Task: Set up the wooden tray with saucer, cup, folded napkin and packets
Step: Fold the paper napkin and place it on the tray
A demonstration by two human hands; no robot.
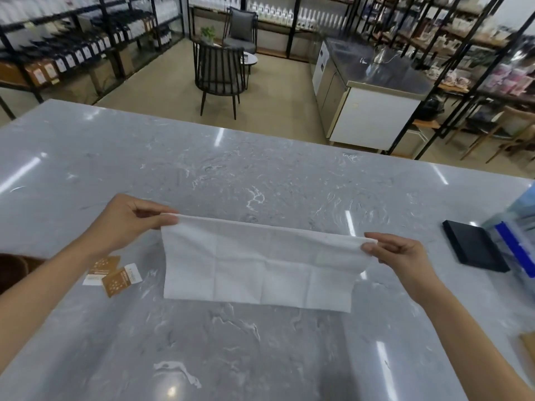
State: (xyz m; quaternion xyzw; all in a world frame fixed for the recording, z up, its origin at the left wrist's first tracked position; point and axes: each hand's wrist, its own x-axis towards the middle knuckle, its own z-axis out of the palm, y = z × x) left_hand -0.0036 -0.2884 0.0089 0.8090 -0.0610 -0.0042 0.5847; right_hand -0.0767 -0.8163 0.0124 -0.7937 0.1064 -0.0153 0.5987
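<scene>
A white paper napkin (257,270) hangs spread out above the grey marble counter (231,175), creased into squares. My left hand (130,218) pinches its upper left corner and my right hand (396,253) pinches its upper right corner, so the top edge is stretched between them. The lower edge hangs just over the counter. Brown and white packets (114,276) lie on the counter under my left forearm, left of the napkin. No cup or saucer is in view; a brown wooden edge (11,267), perhaps the tray, shows at the far left.
A flat black object (474,246) lies at the right of the counter beside a clear box with blue parts (515,241). A tan corner (528,347) pokes in at the right edge. Beyond the counter are chairs, shelving and a steel-topped cabinet.
</scene>
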